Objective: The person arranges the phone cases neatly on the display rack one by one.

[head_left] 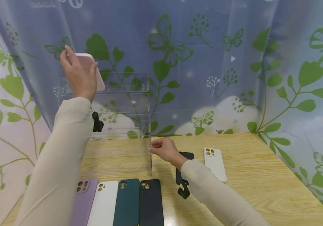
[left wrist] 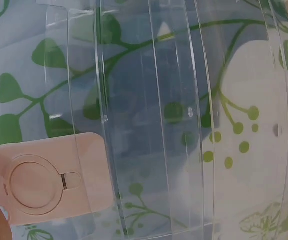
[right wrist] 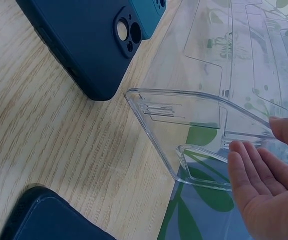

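Butterfly-and-leaf curtain [head_left: 221, 18] as backdrop, wood-grain table [head_left: 249, 160] below it. Head view: pink phone case [head_left: 86, 60] is held up by the left hand [head_left: 80, 75] at the top left of the clear tiered rack [head_left: 127, 92]; it is gripped across its width, thumb at one edge, fingers spread toward the other. At the rack's right edge the right hand [head_left: 165, 149] is held low by the side panel [head_left: 150, 125], fingertips right up against it. Four cases are lined up side by side in front of the rack: purple case [head_left: 86, 201], white case [head_left: 103, 204], teal case [head_left: 127, 202], black case [head_left: 151, 202]. Off to the right, a dark case [head_left: 187, 155] is partly covered by the right forearm, with a light case [head_left: 216, 168] laid near it. Left wrist view: pink case is seen at lower left, circular ring on its back, a clear edge line running across it (whether it is seated on the tier can't be told); only a bit of the hand is caught at the frame edge. Right wrist view: fingers are kept nearly straight, thumb well apart, nothing seen clamped; the panel's rim is passed close to the thumb tip. Black case is shown beside the teal one, dark case cropped at lower left.
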### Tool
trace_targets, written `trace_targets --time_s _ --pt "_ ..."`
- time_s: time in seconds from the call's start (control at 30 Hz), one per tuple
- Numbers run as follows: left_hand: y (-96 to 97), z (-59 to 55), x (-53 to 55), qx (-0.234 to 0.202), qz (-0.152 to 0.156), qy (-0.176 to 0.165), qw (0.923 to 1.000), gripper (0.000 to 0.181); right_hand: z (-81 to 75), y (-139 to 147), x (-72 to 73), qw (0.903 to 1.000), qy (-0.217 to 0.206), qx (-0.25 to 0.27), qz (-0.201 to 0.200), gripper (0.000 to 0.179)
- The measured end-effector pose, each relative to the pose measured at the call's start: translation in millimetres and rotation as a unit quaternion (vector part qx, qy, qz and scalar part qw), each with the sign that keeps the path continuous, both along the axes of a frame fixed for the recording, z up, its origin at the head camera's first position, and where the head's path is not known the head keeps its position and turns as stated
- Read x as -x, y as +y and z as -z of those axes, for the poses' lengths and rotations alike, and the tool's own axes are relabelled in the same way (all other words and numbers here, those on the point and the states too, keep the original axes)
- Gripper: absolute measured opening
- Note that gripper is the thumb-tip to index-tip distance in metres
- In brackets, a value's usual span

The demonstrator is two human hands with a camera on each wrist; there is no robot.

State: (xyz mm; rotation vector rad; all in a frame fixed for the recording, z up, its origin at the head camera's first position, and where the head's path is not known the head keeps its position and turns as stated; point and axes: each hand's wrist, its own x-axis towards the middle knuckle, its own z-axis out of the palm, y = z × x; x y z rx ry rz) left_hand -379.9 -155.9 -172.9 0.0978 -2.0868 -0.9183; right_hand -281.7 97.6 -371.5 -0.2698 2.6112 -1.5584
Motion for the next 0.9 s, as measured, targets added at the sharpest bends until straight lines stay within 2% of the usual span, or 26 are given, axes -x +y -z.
trace_targets --time_s 0.07,0.13,0.27,0.37,0.57,0.7,0.9 --pt "0.3 0.4 0.4 -0.005 0.002 0.001 1.0000 0.085 1.0 0 0.4 1.0000 0.001 0.000 -0.001 0.038" --pt "-0.6 2.0 0.8 0.008 0.005 -0.002 1.0000 0.083 1.1 0 0.4 1.0000 0.001 0.000 0.000 0.038" --pt "-6.2 8.0 2.6 0.109 0.008 -0.021 0.9938 0.081 0.9 1 -0.3 1.0000 0.001 0.002 0.002 0.039" --pt "-12.2 12.0 4.8 0.184 0.009 -0.034 0.9822 0.080 0.5 1 -0.8 1.0000 0.000 0.003 0.003 0.039" --pt "-21.2 16.8 6.9 0.260 0.029 -0.078 0.9620 0.082 1.7 2 0.5 1.0000 0.000 0.000 0.002 0.038" --pt "-24.5 17.4 6.7 0.284 0.060 -0.140 0.9466 0.083 1.7 1 1.0 1.0000 -0.004 -0.002 0.003 0.037" --pt "-24.9 19.4 4.2 0.293 0.114 -0.228 0.9214 0.084 0.5 -1 -0.3 1.0000 -0.001 -0.002 0.003 0.037"
